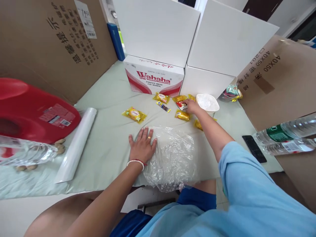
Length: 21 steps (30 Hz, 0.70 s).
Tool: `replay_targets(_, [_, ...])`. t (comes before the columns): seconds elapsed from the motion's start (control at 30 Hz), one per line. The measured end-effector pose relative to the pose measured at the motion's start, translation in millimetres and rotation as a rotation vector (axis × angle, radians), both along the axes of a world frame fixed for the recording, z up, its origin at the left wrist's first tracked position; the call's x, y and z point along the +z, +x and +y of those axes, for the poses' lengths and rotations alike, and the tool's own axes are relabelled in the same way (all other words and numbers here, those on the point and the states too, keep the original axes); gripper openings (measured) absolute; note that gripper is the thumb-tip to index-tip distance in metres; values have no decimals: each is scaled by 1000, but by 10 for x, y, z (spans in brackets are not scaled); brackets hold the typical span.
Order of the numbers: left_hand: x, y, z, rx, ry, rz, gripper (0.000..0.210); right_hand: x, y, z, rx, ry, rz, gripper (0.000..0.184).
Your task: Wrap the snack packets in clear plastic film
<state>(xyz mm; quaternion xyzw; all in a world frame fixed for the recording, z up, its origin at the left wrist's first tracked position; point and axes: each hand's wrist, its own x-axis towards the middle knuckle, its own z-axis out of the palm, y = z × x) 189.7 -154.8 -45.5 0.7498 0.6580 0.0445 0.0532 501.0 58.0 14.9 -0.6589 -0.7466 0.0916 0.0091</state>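
Currently, the left hand (142,146) lies spread flat at the edge of the clear plastic bag (174,158); the right hand (191,107) is at the red packet (180,105) between yellow packets (182,115), closure indeterminable; likely light and crushable, it suits an end pinch.

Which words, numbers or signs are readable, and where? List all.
"Wahaha ®": water box
"PURIFIED WATER FOR DRINKING": same box
"40X50", twice: right cardboard; other characters unclear
"温馨提示": left cardboard; smaller print, sticker unclear
Too small or blurred: print on red jug, bottles, snack packets
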Motion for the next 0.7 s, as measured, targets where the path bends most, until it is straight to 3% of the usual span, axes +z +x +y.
replay_targets(0.1, [2,7,-5,-4,-1,3,62,-84,-108,51,-28,12,-18,63])
replay_targets(0.23, [-11,8,-4,-6,13,-16,61,-113,-164,-39,-71,101,-32,38])
replay_targets(0.37, [-16,8,-7,4,13,-41,61,37,-97,-132,-141,267,68,39])
replay_targets(0.47, [-13,9,-8,0,12,-55,62,188,-79,-290,-144,379,322,41])
replay_targets(0.57, [-9,11,-7,-3,-3,-64,63,269,-193,-637,25,89,615,42])
replay_targets(0.63, [-8,13,-7,3,-11,-70,62,247,-350,-947,177,-187,683,44])
replay_targets(0.7, [-9,15,-8,5,-6,-77,62,165,-539,-1256,322,-363,673,46])
